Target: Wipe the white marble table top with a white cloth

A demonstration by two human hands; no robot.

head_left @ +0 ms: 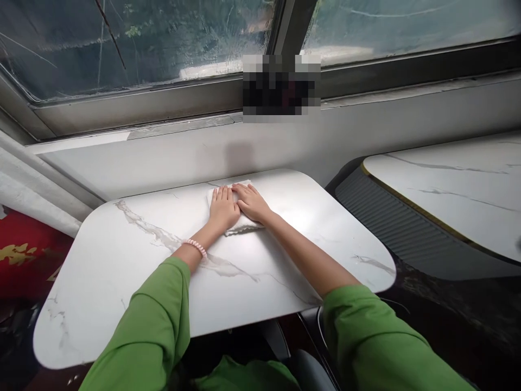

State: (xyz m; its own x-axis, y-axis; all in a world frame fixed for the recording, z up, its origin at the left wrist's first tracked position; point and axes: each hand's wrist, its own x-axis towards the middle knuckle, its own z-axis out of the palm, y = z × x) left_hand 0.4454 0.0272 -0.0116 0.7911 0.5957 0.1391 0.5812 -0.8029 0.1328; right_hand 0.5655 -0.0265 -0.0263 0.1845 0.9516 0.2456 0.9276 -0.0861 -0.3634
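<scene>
A white folded cloth [244,224] lies on the white marble-patterned table [280,298], close to its far edge. My left hand [223,208] rests flat on the left part of the cloth, fingers stretched out and pointing away from me. Flat on the cloth's right part is my right hand [251,202], its fingers extended toward the upper left. The two hands touch, with the right thumb beside the left hand. Part of the cloth is hidden beneath both palms.
A wall and a window frame [163,106] run behind the table. To the right stands a second marble-patterned table [456,190] with a gold edge. White curtain [36,190] and a red item [24,250] are at the left. Chairs show below the near edge.
</scene>
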